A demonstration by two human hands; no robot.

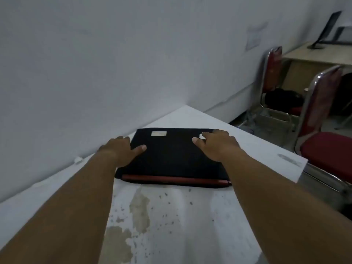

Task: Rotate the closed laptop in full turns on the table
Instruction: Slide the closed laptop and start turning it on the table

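Observation:
A closed black laptop (171,159) lies flat on the white table (190,216), its red strip along the edge nearest me and two pale stickers near its far edge. My left hand (119,149) grips the laptop's left side, thumb on the lid and fingers curled over the edge. My right hand (217,144) rests on the lid's far right part, fingers reaching the far right corner and partly covering one sticker.
A white wall runs close along the table's left and far side. Past the table's right edge stand two red chairs (323,149) with chrome frames, and a wooden desk (314,54) further back. The near tabletop is stained and chipped.

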